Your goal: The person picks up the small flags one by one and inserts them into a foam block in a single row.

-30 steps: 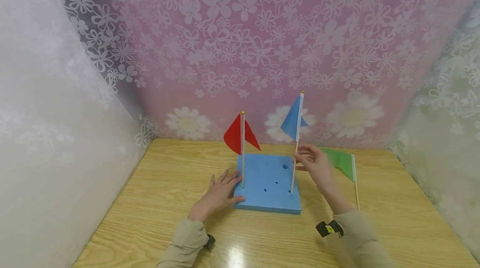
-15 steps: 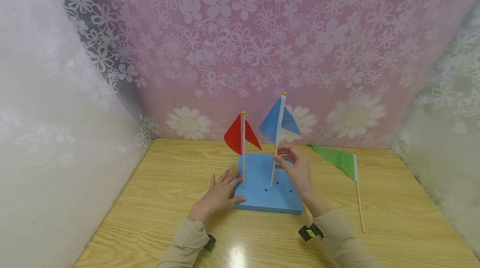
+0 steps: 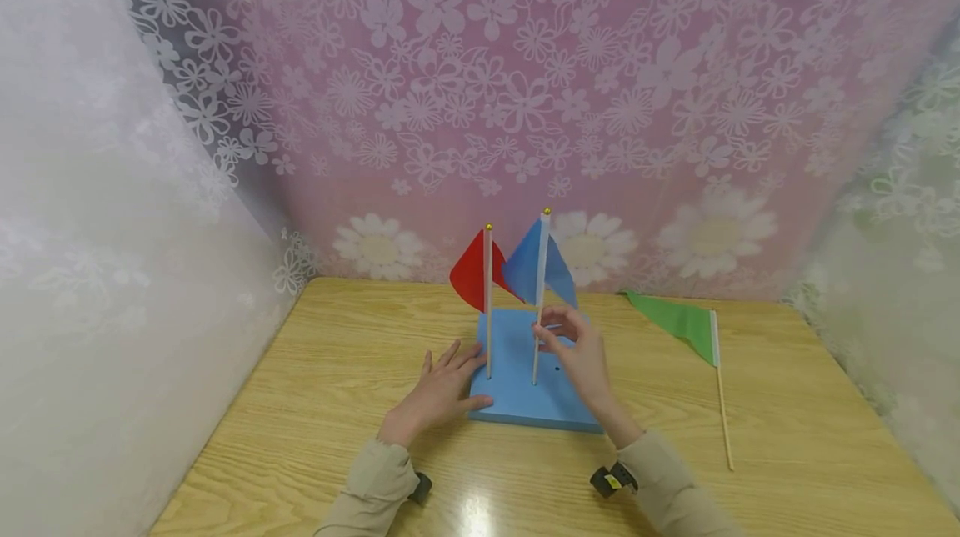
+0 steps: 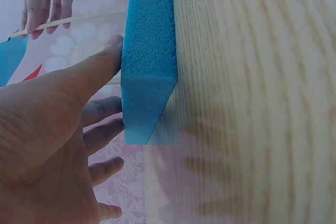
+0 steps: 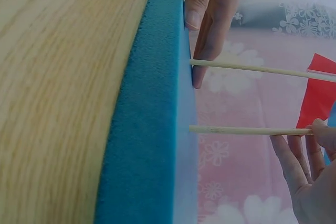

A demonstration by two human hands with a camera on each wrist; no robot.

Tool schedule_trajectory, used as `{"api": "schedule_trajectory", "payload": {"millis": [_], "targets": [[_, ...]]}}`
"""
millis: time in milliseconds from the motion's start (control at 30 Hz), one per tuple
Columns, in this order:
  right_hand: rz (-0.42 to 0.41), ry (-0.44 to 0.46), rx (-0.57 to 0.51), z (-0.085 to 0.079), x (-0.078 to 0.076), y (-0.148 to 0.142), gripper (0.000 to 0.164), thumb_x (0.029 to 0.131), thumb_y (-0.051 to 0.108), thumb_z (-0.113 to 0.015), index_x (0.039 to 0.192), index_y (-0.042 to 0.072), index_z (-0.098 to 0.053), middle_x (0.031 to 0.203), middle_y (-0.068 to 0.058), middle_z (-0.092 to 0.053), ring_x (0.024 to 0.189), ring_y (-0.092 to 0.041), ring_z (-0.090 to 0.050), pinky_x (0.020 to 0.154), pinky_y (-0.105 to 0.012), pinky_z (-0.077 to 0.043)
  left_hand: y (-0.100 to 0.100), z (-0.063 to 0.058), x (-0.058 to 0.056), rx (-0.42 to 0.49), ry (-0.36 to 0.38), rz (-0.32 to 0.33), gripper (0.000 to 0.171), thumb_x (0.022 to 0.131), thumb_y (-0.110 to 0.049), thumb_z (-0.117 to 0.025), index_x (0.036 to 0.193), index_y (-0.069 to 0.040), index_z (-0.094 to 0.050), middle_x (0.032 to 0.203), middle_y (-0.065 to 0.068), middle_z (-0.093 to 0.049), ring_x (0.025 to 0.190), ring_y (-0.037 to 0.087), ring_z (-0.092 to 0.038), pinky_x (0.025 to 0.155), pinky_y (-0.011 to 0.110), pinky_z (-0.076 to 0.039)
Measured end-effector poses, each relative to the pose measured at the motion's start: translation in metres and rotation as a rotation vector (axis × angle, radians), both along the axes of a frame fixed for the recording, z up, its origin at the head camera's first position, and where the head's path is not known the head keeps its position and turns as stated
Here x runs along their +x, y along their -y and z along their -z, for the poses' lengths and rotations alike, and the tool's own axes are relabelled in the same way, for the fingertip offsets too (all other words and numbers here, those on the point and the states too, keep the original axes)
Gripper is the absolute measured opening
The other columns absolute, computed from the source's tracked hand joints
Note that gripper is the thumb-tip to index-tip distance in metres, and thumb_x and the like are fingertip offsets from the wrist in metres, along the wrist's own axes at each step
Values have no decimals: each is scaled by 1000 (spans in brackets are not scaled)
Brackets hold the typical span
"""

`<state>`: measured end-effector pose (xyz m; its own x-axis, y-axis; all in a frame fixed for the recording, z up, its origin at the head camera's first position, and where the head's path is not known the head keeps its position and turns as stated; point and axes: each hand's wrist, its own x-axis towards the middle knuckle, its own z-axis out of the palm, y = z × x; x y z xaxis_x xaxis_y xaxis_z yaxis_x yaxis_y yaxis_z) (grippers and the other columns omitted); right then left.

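My right hand [image 3: 576,349] pinches the wooden stick of a blue flag [image 3: 528,263]. The stick's lower end meets the blue foam board [image 3: 517,408] at a hole near its middle, and it stands close to upright. Left of it, a red flag [image 3: 471,274] stands upright in the board with nobody holding it. With fingers spread, my left hand [image 3: 435,395] rests on the board's left edge. In the right wrist view both sticks reach the board's face, and the fingers and thumb of the right hand [image 5: 315,171] grip the blue flag's stick [image 5: 247,130].
A green flag [image 3: 678,327] on a stick lies on the wooden table [image 3: 300,437] to the right of the board. A small open hole [image 3: 557,368] shows in the board beside the right hand. Floral curtains [image 3: 465,103] close off the back and sides.
My right hand has carried the blue flag left from the board's right side, then lowered it at a hole near the middle. The left hand and red flag have stayed in place.
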<state>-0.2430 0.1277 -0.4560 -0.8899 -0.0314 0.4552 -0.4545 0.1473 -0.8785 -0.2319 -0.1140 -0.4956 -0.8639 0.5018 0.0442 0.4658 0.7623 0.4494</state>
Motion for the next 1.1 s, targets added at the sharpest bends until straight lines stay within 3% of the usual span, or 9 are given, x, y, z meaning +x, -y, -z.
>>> {"api": "schedule_trajectory", "payload": {"millis": [267, 567, 800, 967, 1100], "targets": [[-22, 3, -24, 14, -2, -1, 22, 91, 1, -73, 111, -3, -67, 101, -25, -71, 86, -42, -70, 70, -46, -62, 0, 1, 1, 0, 0, -3, 71, 95, -47, -68, 154, -13, -46, 164, 8, -33, 153, 41, -18, 113, 77, -9], [2, 88, -2, 20, 0, 0, 20, 91, 4, -75, 108, -3, -68, 99, -22, -72, 87, -36, -72, 72, -41, -62, 0, 1, 1, 1, 2, -7, 71, 95, -46, -69, 153, -13, -46, 164, 8, -34, 153, 41, -18, 113, 77, -9], [-10, 84, 2, 24, -1, -1, 20, 92, 4, -73, 110, -1, -67, 104, -24, -71, 91, -45, -69, 73, -44, -62, -1, 1, 0, 2, 4, -12, 71, 95, -47, -69, 153, -12, -47, 163, 8, -34, 153, 41, -19, 113, 77, -9], [-14, 114, 24, 24, -2, -2, 22, 93, 9, -74, 111, 0, -67, 105, -20, -71, 93, -39, -70, 74, -37, -62, 0, 1, 0, 0, 7, -12, 71, 95, -47, -68, 153, -13, -46, 164, 8, -33, 154, 40, -18, 113, 77, -8], [-22, 112, 32, 24, -2, -3, 23, 92, 10, -75, 111, 1, -68, 105, -19, -72, 94, -38, -70, 75, -38, -62, 0, 3, -1, -6, 8, -8, 71, 95, -47, -68, 154, -13, -45, 164, 7, -33, 154, 40, -17, 114, 77, -8]]}}
